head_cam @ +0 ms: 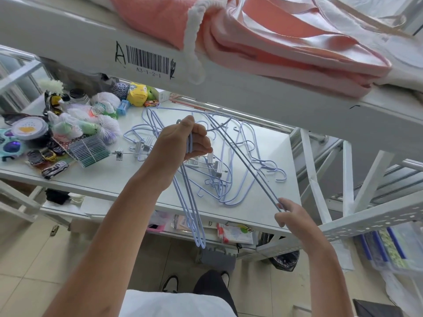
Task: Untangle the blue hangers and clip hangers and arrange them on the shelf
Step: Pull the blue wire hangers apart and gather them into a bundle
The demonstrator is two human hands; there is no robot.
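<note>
On the left of the white shelf (96, 181) sit toy cars (55, 169), blue toy glasses (10, 145), a round lidded tub (28, 129) and some plastic bags (68, 124). Next to them is a small pack of green cards (90, 152).

The left hand (183, 143) is up over the middle of the shelf. Its fingers are curled tight round a bunch of blue hangers (191, 209) that hang down past the front edge of the shelf.

More blue hangers lie in a tangled pile (231, 181) on the shelf, with silver clip hangers (142, 148) mixed in.

The right hand (289, 213) is lower, near the front right corner of the shelf. Its fingertips pinch the end of a long blue hanger (251, 170) that slants up across the pile.

Above it all, pink cloth (286, 46) lies on the upper shelf, which has a barcode sticker (147, 62).
</note>
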